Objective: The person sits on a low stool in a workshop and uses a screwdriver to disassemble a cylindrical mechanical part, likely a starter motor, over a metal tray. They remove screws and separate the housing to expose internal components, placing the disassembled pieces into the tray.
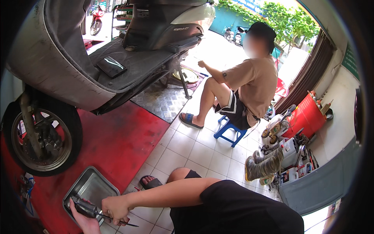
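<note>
At the lower left, my left hand (86, 222) is closed around a dark, shiny cylindrical part (85, 208), whose exact kind I cannot make out. My right hand (117, 208) grips a long, thin black rod-like tool (130, 224). That tool lies across the cylinder, and its pointed end sticks out past my right hand. Both hands are over the near side of a rectangular metal tray (91, 175). The tray rests on a red platform (128, 132), and my hands hide part of it.
A grey scooter (74, 74) stands on the platform, a phone (112, 67) on its footboard. Another person (253, 78) sits on a blue stool (230, 130) near its rear. At right are rubber boots (267, 162), a red drum (306, 117) and several jugs. White tiles (187, 150) cover the floor.
</note>
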